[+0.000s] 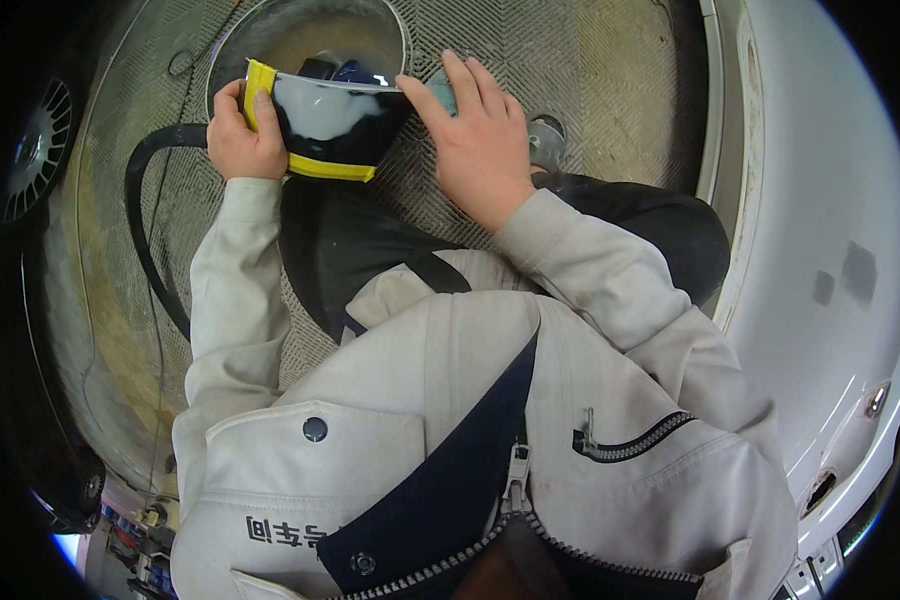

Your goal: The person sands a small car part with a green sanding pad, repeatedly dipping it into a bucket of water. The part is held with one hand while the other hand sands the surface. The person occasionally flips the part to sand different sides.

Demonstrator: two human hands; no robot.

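A glossy black curved panel (335, 125), with a dull whitish patch or reflection across it, is held up over my lap. Strips of yellow masking tape (330, 168) run along its left and lower edges. My left hand (245, 135) grips the taped left end, thumb on the face. At the panel's right end, my right hand (480, 140) has its index fingertip by the upper corner. Between its thumb-side fingers sits a thin grey-green sheet (440, 92), perhaps abrasive paper, partly covered by the fingers.
Behind the panel stands a round tub (407, 50) with dark blue stuff inside. A black hose (135, 190) curves along the left. On the right is a white car body (820, 200) with grey patches; a wheel (40, 150) shows far left. My sandalled foot (547, 145) rests on the patterned floor.
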